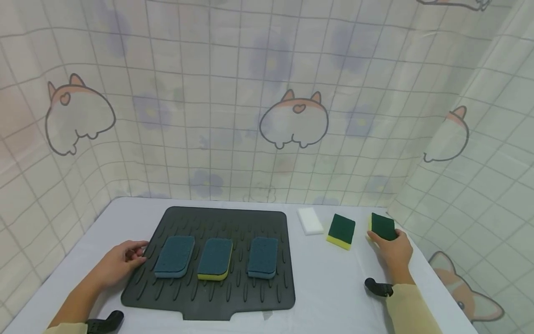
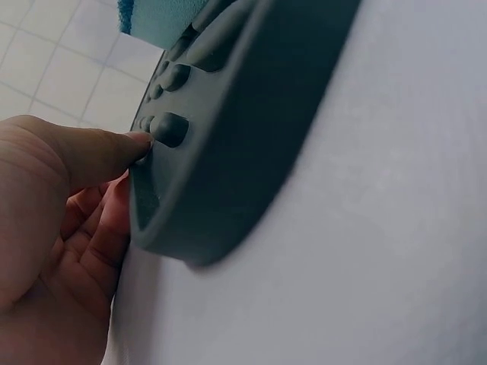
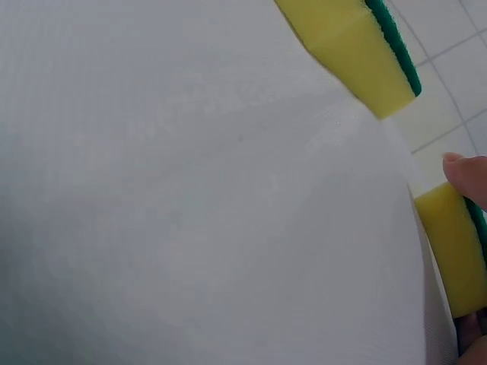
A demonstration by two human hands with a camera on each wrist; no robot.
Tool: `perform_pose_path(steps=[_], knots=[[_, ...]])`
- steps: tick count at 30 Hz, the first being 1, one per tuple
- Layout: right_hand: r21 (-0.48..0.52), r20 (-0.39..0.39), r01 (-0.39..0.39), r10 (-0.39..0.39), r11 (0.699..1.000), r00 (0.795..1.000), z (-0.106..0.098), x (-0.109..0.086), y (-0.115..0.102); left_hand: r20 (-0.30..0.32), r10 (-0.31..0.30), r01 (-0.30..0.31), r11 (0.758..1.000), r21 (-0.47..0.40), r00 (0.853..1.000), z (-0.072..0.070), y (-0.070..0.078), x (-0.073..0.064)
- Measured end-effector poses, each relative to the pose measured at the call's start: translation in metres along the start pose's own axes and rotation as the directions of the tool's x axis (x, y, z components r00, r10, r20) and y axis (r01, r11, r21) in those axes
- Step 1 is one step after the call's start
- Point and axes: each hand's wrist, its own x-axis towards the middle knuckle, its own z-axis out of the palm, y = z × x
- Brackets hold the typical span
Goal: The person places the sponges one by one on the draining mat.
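My left hand (image 1: 118,263) pinches the left rim of a dark grey ridged draining mat (image 1: 167,299). In the left wrist view the thumb (image 2: 114,152) lies over the mat's edge, with the other fingers curled at its side. On the mat lie a blue sponge (image 1: 174,256) at left, a blue-topped sponge with a yellow base (image 1: 215,256) in the middle, and another blue sponge (image 1: 263,257) at right. Far to the right, my right hand (image 1: 394,250) grips a green-and-yellow scrub sponge (image 1: 383,226) by its sides, thumb on the near left edge.
A second green-and-yellow scrub sponge (image 1: 341,229) lies left of the right hand. Beside it is a white sponge block (image 1: 310,221). The white tabletop (image 1: 325,287) ends against a grid-patterned curtain (image 1: 217,139) behind and at both sides.
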Motion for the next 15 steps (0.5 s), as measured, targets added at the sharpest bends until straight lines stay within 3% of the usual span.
perform_pose_path(steps=[15], knots=[[-0.029, 0.04, 0.01, -0.009, 1.0, 0.999, -0.0054, -0.0076, -0.0007, -0.002, 0.017, -0.017, 1.0, -0.003, 1.0, 0.0008, -0.0042, 0.0005]])
